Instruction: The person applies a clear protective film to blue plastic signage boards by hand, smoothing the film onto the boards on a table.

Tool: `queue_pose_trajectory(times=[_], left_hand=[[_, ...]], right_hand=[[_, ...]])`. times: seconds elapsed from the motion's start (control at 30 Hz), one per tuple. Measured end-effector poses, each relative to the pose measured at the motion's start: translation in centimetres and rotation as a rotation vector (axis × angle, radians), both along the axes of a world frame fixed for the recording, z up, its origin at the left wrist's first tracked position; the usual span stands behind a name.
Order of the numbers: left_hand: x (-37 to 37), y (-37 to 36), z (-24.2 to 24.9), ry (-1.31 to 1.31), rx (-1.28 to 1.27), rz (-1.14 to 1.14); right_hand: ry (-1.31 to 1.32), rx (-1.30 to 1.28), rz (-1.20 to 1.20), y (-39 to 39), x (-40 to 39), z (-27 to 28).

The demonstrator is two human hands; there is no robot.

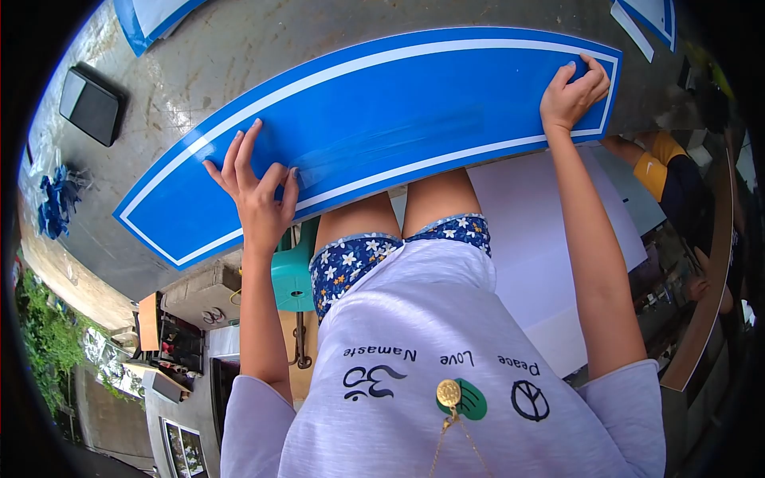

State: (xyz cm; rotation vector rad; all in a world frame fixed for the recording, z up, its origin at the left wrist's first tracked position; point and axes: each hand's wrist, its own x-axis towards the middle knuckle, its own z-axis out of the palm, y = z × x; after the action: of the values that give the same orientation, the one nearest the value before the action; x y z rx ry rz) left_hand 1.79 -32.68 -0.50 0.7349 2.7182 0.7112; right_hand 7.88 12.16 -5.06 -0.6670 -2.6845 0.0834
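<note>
A long blue sign panel [382,103] with a white border line lies across the tabletop in front of me, one long edge curved. A faint smeared patch shows on its middle. My left hand [259,187] rests on the panel's left part, near the edge closest to me. Several of its fingers are stretched out and spread, while the index finger and thumb are bent close to each other. At the right end, my right hand [580,89] lies on the panel with fingers curled and thumb near the index finger. Anything beneath those fingers is hidden.
A black box-like object [94,103] and a heap of blue shreds [60,199] are on the grey table [199,80] at left. Other blue-and-white pieces [159,16] lie at the far edge. A teal stool [293,279] is below; another person [677,171] is at right.
</note>
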Motion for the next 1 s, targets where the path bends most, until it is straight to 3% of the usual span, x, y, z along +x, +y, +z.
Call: queue_pose_trajectory(times=[0.67,1.0], left_hand=[[-2.0,-2.1,-1.2,-0.145,0.099,0.047],[-3.6,-3.1,-3.8,-0.039,0.153,0.028]], right_hand=[[0.114,0.003,-0.022,-0.1,-0.8,-1.2],[0.224,0.006,-0.019,-1.0,-3.2,-4.0]])
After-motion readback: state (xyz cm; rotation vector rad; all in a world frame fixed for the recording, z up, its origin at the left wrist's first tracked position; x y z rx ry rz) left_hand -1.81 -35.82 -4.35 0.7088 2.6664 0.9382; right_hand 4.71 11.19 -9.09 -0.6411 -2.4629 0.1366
